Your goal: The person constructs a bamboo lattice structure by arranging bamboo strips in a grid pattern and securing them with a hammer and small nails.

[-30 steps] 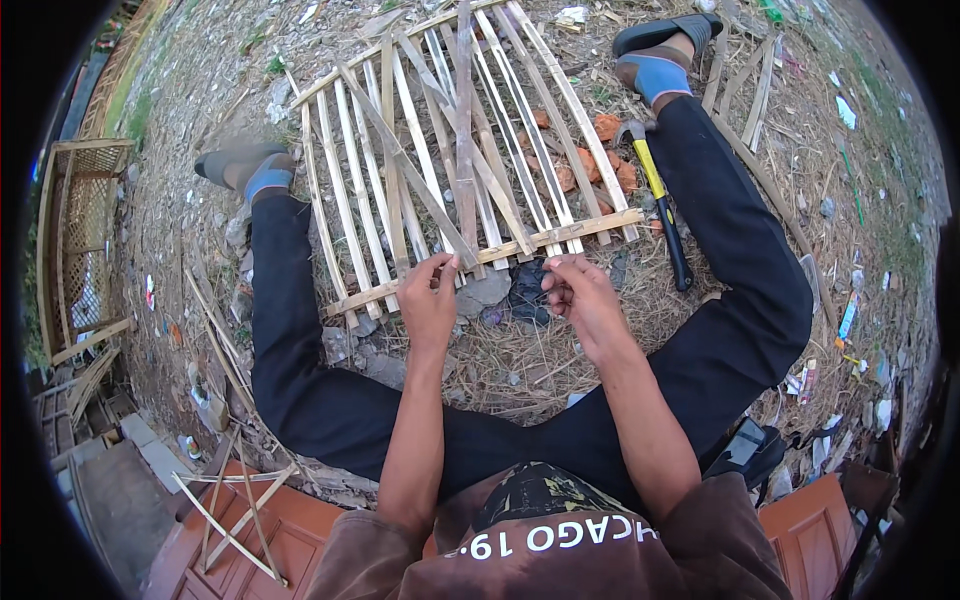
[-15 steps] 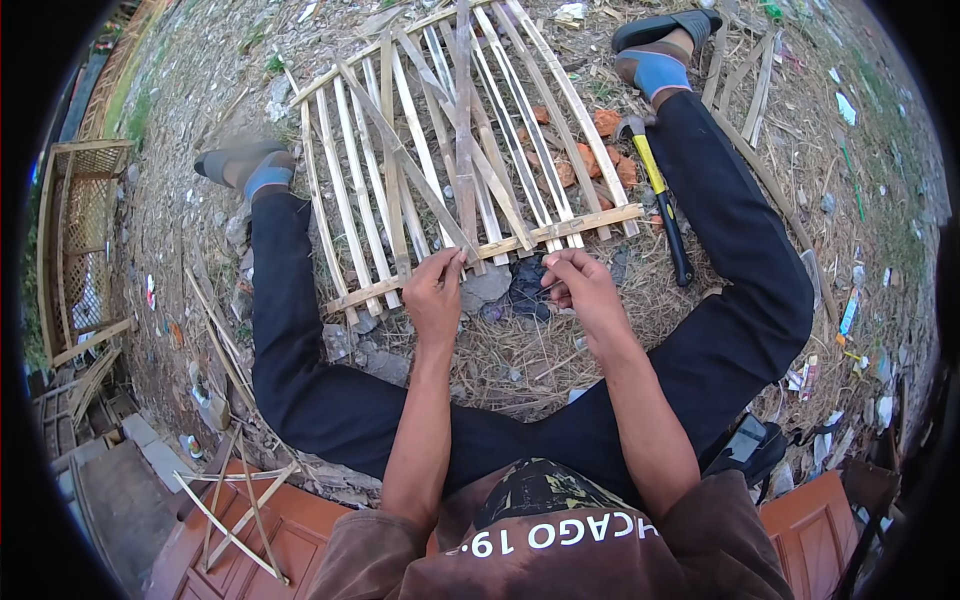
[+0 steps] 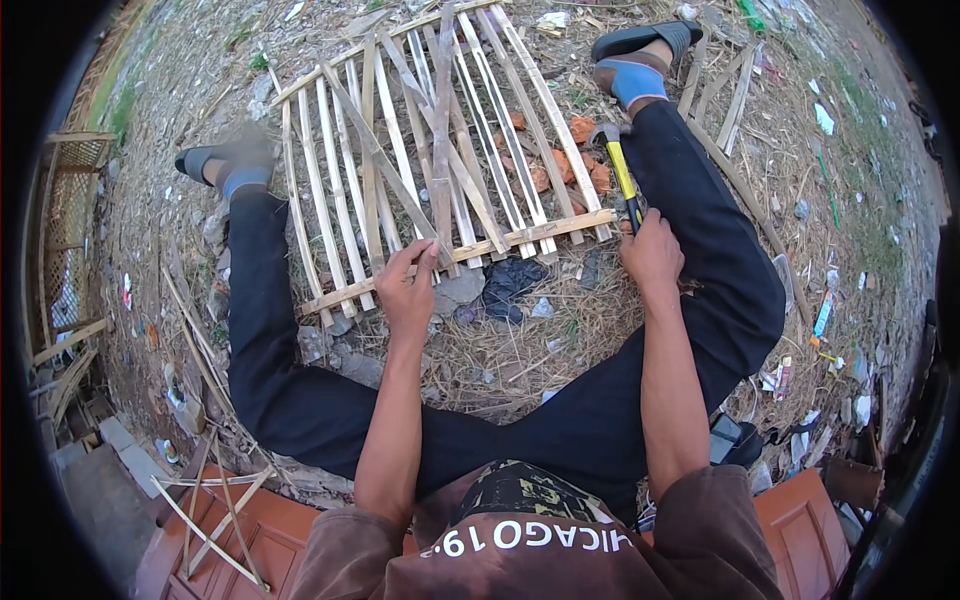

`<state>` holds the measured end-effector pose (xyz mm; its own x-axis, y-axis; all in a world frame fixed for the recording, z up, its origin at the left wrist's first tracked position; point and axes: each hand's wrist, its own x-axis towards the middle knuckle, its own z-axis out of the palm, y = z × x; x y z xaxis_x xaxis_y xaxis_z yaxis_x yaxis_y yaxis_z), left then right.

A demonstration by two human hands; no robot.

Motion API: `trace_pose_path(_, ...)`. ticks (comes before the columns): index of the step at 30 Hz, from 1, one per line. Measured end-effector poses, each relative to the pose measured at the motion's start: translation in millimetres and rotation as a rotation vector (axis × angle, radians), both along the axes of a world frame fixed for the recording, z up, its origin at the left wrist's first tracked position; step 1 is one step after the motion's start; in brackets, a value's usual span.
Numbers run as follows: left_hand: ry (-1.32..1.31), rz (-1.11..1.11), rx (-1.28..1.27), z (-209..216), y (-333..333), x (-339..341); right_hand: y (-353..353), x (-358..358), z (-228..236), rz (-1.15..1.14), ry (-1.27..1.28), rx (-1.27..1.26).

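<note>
A frame of pale wooden slats (image 3: 345,170) lies on the ground between my legs, with a crosspiece (image 3: 540,236) along its near end. Several slats cross it diagonally, one reaching down to the near crosspiece. My left hand (image 3: 408,290) is closed in a pinch at that slat's lower end, beside the crosspiece; whatever sits between the fingertips is too small to make out. To the right of the frame lies a claw hammer (image 3: 621,172) with a yellow and black handle, its head pointing away. My right hand (image 3: 653,258) is closed around the handle's near end, hiding that part.
Broken red bricks (image 3: 580,130) lie under and beside the frame's right side. A crumpled black plastic bag (image 3: 512,283) and grey stones (image 3: 460,288) sit at its near edge. My outstretched legs flank it. Loose wood strips (image 3: 740,100) and litter are scattered at right; reddish-brown panels (image 3: 285,530) lie behind me.
My right hand has left the near crosspiece, moved right and taken hold of the hammer's handle. The left hand stays pinched at the slat's end. The whole view has shifted slightly.
</note>
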<state>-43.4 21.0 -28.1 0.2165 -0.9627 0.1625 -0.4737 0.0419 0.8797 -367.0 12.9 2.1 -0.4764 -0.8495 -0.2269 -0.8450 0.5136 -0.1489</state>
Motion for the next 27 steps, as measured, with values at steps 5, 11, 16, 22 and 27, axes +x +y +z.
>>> trace_pose_path(5, -0.085, -0.031, -0.101, -1.8, -0.6, 4.5, -10.5, -3.4, 6.6, -0.052, -0.114, 0.005)
trace_pose_path(11, -0.144, -0.089, -0.125, 4.2, -0.1, 2.4, 4.2, 1.3, 26.1, -0.132, -0.279, -0.151)
trace_pose_path(16, -0.182, -0.121, -0.202, -2.5, -1.1, 3.3, 20.5, 21.2, 50.2, -0.103, -0.576, -0.242)
trace_pose_path(22, -0.113, -0.088, -0.153, -9.0, 1.0, 0.6, 55.4, 49.3, 55.8, 0.136, -0.9, -0.151)
trace_pose_path(27, -0.051, -0.075, -0.101, -10.0, 3.2, 5.5, 73.1, 77.9, 71.1, 0.375, -0.921, 0.028)
